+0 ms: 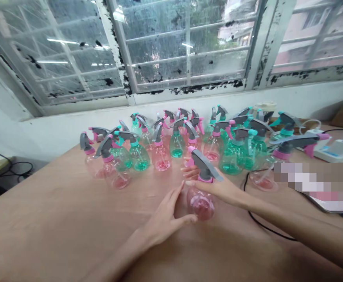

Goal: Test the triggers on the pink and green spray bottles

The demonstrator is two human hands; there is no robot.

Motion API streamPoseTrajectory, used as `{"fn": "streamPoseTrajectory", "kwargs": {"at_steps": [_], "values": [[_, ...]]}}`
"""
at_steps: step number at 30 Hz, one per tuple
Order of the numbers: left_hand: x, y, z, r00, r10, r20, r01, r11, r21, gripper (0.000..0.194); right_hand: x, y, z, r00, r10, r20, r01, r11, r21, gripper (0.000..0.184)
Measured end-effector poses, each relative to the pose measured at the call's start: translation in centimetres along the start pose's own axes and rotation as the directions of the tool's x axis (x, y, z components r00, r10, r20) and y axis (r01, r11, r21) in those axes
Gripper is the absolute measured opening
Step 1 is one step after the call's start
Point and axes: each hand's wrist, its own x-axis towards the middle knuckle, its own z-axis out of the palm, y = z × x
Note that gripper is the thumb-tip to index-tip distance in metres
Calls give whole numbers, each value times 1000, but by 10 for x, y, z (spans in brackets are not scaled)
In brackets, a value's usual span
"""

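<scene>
A clear pink spray bottle (201, 204) with a grey and pink trigger head stands in front of me, tilted slightly. My right hand (218, 188) grips it just below the collar, thumb across the front and fingers behind the neck. On the bottle's left side is my left hand (167, 219), its fingers stretched out and its thumb apart. The thumb tip comes close to the bottle's base; whether it touches, I cannot tell. Behind the hands stand several more spray bottles, among them a green one (142, 158) and a pink one (161, 156).
The bottles crowd the back of the wooden table (56, 211), below a barred window (185, 51). One pink bottle (264, 178) stands apart at right, near a black cable (265, 227) and a blurred-out flat object (320, 192). A white power strip (332, 154) lies further back.
</scene>
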Motion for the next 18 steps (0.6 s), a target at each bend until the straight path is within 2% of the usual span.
{"fn": "streamPoseTrajectory", "kwargs": {"at_steps": [4,7,10,14,18], "values": [[-4,-22,0,998,-13,-68,23,989,144,47,-5,3,-21,998,-46,-38,42,993,-114,33],[3,-29,2,993,66,-94,-36,958,285,37,-11,7,-39,994,-46,-101,25,979,-201,45],[20,-28,8,988,145,-52,-111,906,407,33,-17,13,-55,986,-22,-165,-20,969,-245,56],[50,-22,20,977,212,14,-188,834,519,31,-22,18,-68,984,26,-174,-66,972,-227,45],[71,-18,32,969,243,51,-229,797,559,34,-16,18,-70,994,-18,-105,-4,979,-204,34]]}}
